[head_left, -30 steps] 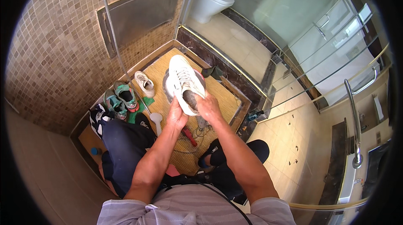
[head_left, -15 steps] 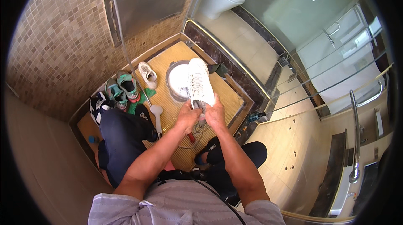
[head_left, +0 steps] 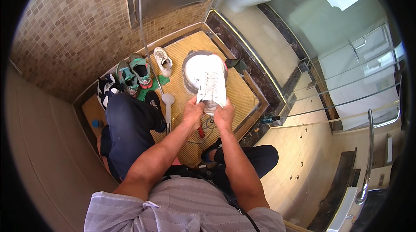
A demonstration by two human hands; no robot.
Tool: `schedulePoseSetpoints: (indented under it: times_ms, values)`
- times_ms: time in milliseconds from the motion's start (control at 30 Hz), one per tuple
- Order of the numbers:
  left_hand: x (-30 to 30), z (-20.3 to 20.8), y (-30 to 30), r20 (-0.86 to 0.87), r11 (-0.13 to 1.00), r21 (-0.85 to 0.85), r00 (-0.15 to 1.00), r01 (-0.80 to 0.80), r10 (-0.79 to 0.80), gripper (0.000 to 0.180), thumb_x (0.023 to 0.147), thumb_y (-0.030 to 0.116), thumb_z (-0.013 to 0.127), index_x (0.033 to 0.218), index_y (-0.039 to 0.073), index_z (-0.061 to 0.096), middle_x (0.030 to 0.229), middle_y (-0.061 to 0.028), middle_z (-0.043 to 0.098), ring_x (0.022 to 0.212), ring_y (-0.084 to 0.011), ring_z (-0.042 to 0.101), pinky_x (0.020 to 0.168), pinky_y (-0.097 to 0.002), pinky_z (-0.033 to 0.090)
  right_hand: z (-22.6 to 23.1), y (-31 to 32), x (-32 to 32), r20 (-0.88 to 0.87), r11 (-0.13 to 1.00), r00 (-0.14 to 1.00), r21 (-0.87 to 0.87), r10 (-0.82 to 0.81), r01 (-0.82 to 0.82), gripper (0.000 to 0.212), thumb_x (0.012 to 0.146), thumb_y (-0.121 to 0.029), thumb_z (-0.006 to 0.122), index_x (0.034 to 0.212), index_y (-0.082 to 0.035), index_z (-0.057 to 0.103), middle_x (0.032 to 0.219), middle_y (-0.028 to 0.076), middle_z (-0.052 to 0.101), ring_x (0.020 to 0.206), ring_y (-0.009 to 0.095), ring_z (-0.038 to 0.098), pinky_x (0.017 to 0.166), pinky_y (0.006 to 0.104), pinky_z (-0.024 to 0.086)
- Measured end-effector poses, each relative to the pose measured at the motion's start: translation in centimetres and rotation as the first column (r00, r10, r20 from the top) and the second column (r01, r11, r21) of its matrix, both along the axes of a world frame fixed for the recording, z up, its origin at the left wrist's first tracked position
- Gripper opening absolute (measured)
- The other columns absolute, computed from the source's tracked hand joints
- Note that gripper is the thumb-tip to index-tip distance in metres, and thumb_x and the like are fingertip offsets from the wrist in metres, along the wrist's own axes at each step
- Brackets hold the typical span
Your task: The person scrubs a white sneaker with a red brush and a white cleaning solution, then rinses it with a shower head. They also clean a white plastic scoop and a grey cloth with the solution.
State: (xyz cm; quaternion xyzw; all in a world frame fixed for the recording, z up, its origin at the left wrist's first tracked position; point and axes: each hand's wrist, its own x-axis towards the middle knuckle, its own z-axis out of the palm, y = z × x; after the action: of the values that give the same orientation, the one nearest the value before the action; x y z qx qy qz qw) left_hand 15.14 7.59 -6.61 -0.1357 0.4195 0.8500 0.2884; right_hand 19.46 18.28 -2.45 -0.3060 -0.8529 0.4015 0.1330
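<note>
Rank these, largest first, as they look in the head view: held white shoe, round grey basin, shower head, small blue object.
1. Held white shoe and round grey basin: unsure; the shoe is nearer the camera and partly covers the basin.
2. Shower head
3. Small blue object

White shoe [head_left: 212,84], low-cut, lace-up; laces threaded, lining greyish at the opening. Held in both hands [head_left: 193,110], one each side of the heel end. Laces face up, toe points forward.
</note>
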Motion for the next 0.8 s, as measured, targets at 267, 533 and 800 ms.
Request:
schedulePoseSetpoints:
  times_ms: [267, 533, 800]
  values:
    - [1.9, -5.0, 1.6, -0.032, 0.919, -0.394, 0.999, -0.013, 0.000, 0.024, 0.095, 0.015, 0.073, 0.107, -0.006, 0.070, 0.095, -0.0175, 0.075, 0.077, -0.0257, 0.071, 0.064, -0.0429, 0.055, -1.8, -3.4, 1.1, -0.121, 0.996, 0.990, -0.052, -0.076, 0.070, 0.024, 0.094, -0.001, 0.064, 0.117, 0.003, 0.063, 0.107, 0.022, 0.072, 0.102, 0.037, 0.070, 0.088, 0.0435, 0.053]
    - [-0.4, -7.7, 0.0, -0.086, 0.685, -0.721, 0.968, 0.103, -0.236, 0.045, 0.093, 0.038, 0.067, 0.101, -0.006, 0.074, 0.097, -0.0310, 0.072, 0.095, -0.0417, 0.072, 0.086, -0.0457, 0.054, -7.2, -4.1, 1.4, -0.042, 0.949, 0.985, -0.280, -0.166, 0.147, 0.029, 0.092, -0.007, 0.071, 0.115, 0.006, 0.059, 0.108, 0.023, 0.071, 0.103, 0.036, 0.070, 0.090, 0.0433, 0.053]
    - [0.6, -4.3, -0.8, -0.049, 0.787, -0.492, 0.891, 0.372, -0.452, 0.024, 0.099, 0.011, 0.065, 0.113, -0.007, 0.070, 0.097, -0.0151, 0.073, 0.078, -0.0227, 0.071, 0.054, -0.0325, 0.060, -10.3, 1.0, 1.7, 0.186, 0.963, 0.945, 0.074, -0.270, 0.260, 0.036, 0.090, -0.024, 0.074, 0.098, 0.010, 0.065, 0.095, 0.031, 0.071, 0.090, 0.045, 0.071, 0.079, 0.0487, 0.056]
